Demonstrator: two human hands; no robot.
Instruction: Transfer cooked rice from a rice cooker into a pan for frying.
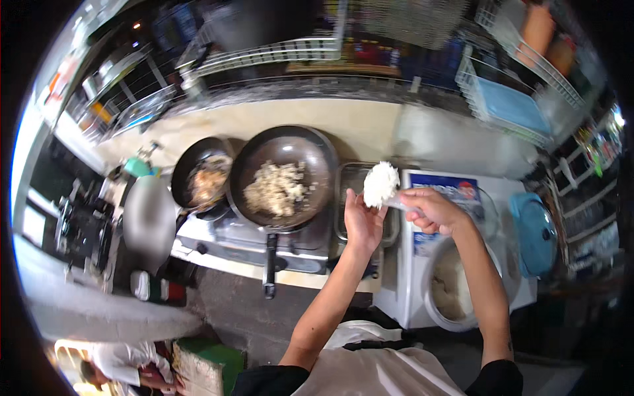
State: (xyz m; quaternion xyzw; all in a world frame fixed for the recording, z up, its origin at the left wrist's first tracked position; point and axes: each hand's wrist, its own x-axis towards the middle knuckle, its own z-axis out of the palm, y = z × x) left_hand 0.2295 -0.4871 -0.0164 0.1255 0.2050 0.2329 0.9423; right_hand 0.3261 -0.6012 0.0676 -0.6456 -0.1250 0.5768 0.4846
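Observation:
My right hand point(434, 210) grips the handle of a rice paddle, whose head bears a mound of white rice point(381, 184). Just below the mound is my left hand point(365, 222), palm up with its fingers apart; whether it touches the rice or paddle I cannot tell. To the left, a large dark wok point(319, 153) with a black handle sits on the stove point(297, 250) and holds pale chopped food or rice point(277, 188). A smaller pan point(183, 171) beside it has browned food in it. A white pot point(433, 307) with rice inside stands under my right forearm.
A wire-rimmed tray point(342, 232) lies between the wok and the white surface point(398, 292). A glass lid rests near the pot, with a blue lidded container point(535, 237) farther right. White wire racks point(267, 52) line the wall above. Another person point(121, 364) is at lower left.

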